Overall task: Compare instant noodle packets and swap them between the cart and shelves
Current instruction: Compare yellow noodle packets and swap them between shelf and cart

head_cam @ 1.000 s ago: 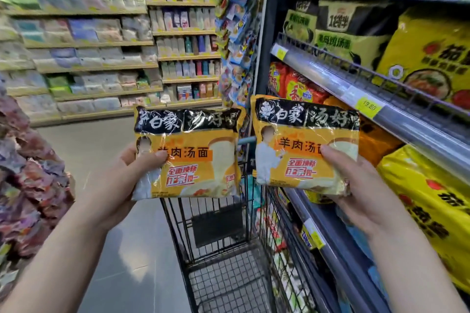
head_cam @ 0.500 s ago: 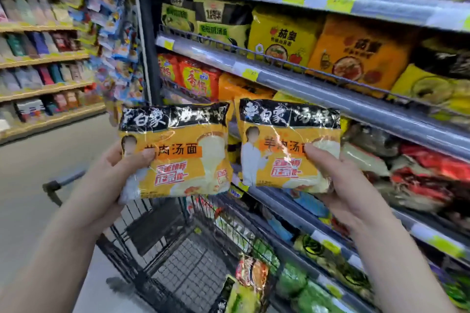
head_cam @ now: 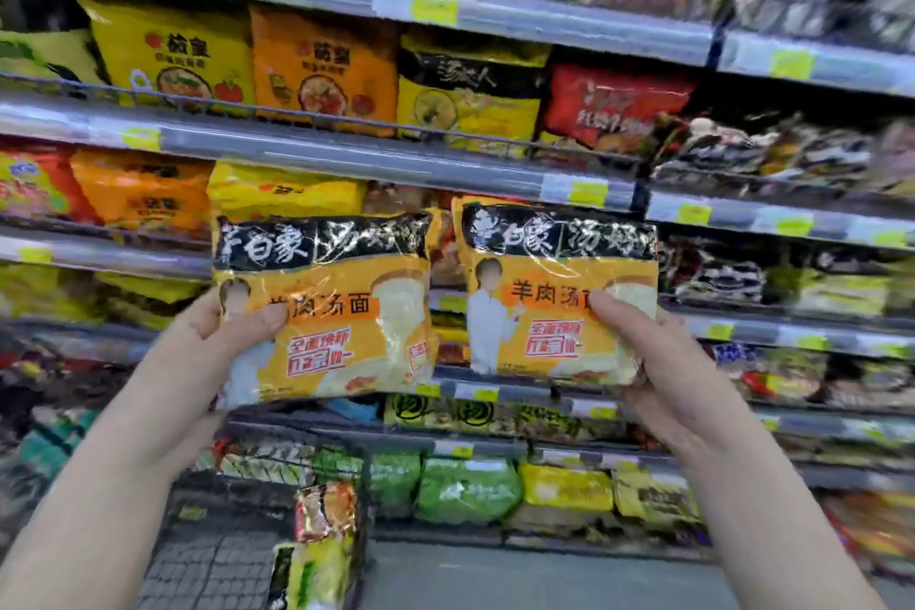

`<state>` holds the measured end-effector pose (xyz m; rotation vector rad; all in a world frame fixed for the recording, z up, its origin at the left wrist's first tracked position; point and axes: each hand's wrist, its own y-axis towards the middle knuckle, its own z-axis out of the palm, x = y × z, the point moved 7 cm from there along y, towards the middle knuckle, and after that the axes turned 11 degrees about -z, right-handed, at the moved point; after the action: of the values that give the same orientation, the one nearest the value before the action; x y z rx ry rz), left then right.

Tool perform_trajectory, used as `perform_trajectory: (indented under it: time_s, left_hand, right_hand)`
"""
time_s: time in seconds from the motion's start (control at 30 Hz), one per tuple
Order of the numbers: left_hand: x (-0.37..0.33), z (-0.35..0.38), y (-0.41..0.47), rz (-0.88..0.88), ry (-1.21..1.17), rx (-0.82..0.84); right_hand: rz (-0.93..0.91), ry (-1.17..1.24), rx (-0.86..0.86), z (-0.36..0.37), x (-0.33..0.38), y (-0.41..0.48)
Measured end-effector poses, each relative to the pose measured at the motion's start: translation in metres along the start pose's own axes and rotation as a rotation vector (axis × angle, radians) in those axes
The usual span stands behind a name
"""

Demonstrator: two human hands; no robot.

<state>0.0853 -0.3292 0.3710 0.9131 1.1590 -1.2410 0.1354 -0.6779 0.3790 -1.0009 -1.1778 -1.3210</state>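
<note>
Bare left hand and right hand, short trimmed nails, bare forearms

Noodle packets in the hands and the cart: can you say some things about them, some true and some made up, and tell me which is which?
1. The left hand grips the left packet and the right hand grips the right packet. True.
2. One of the held packets is green. False: both are orange-yellow with a black band along the top.
3. The cart has nothing in it. False: other packets stand in it.
4. The shelves behind the hands are stocked with noodle bags. True.
</note>
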Motion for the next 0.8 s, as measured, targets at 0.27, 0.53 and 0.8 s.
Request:
perform_trajectory:
  time_s: [0.27,0.53,0.8]
  left_hand:
    - [0.043,0.183,0.005,-0.066,0.032,0.308]
    - [0.066,0.375,-0.058,-0.122,0.069,0.388]
    - [0.104,0.524,-0.098,-0.119,0.079,0.536]
  right_hand:
    - [-0.115,0.013,-0.24,-0.186,0.041,-0.088]
    - [-0.187,-0.004,-0.386,-0.359,0.087,-0.18]
    - [-0.226,-0.074,-0.471,-0.489,0.127,-0.238]
